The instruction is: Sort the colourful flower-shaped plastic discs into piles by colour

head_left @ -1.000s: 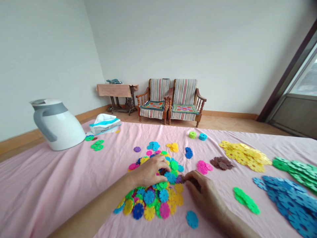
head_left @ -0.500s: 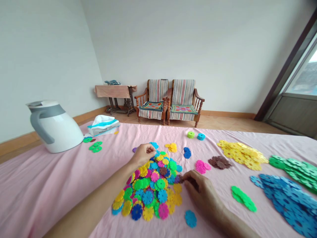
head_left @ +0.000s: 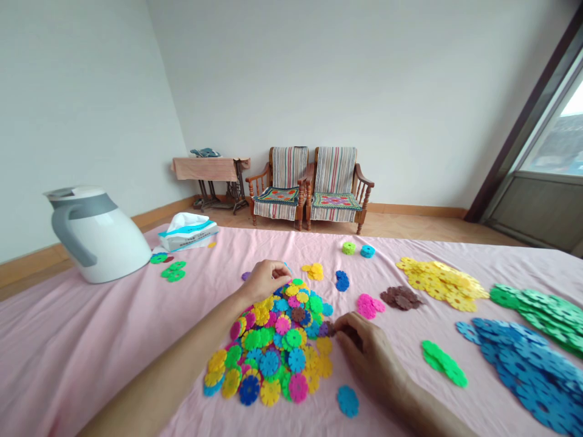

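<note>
A heap of mixed-colour plastic snowflake discs (head_left: pixel 277 340) lies on the pink cloth (head_left: pixel 113 340) in front of me. My left hand (head_left: pixel 264 280) rests at the heap's far edge, fingers curled in a pinch over a light blue disc. My right hand (head_left: pixel 364 352) lies at the heap's right side, fingers closed on a dark purple-brown disc (head_left: pixel 328 329). A lone blue disc (head_left: pixel 348 401) sits near my right wrist.
Sorted piles lie to the right: yellow (head_left: pixel 441 282), brown (head_left: pixel 401 297), pink (head_left: pixel 368 305), green (head_left: pixel 444 363), dark green (head_left: pixel 542 306), blue (head_left: pixel 523 361). A white kettle (head_left: pixel 98 233) and tissue pack (head_left: pixel 187 232) stand at the left. Two wooden chairs (head_left: pixel 310 188) stand beyond.
My left hand has moved from the middle of the heap to its far edge and closed over a blue disc. My right hand has stayed put.
</note>
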Available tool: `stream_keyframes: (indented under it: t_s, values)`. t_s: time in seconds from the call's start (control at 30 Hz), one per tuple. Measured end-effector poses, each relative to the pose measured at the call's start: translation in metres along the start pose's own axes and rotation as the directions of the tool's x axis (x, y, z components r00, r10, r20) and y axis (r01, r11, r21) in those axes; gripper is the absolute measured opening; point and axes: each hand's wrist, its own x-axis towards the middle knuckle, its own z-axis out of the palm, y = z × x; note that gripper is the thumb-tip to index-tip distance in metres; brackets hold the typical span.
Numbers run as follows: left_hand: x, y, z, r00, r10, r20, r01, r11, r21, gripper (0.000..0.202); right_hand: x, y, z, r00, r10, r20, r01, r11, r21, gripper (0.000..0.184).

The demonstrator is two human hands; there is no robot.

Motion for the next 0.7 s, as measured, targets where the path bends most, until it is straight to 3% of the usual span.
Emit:
stream_keyframes:
  t_s: [0.1,0.3,0.5,0.7]
  values:
    - [-0.019,0.020,0.000,0.973,0.127,0.190,-0.132,0.991,0.012,0.013,0.000,0.000,0.000,1.000,-0.001,-0.005,0.001,1.000,0.004,0.020]
    - [-0.038,0.037,0.005,0.910,0.269,0.314,-0.325,0.935,0.142,0.015,0.000,-0.001,0.000,1.000,-0.010,-0.006,0.010,1.000,-0.003,0.020]
    - [-0.040,0.039,0.007,0.909,0.257,0.330,-0.317,0.938,0.144,0.013,0.000,0.000,0.000,1.000,-0.010,-0.005,0.010,1.000,-0.014,0.020]
    - [-0.040,0.037,0.010,0.932,0.182,0.313,-0.223,0.970,0.100,0.014,0.000,0.001,0.001,1.000,-0.015,-0.007,0.015,1.000,-0.002,0.020]
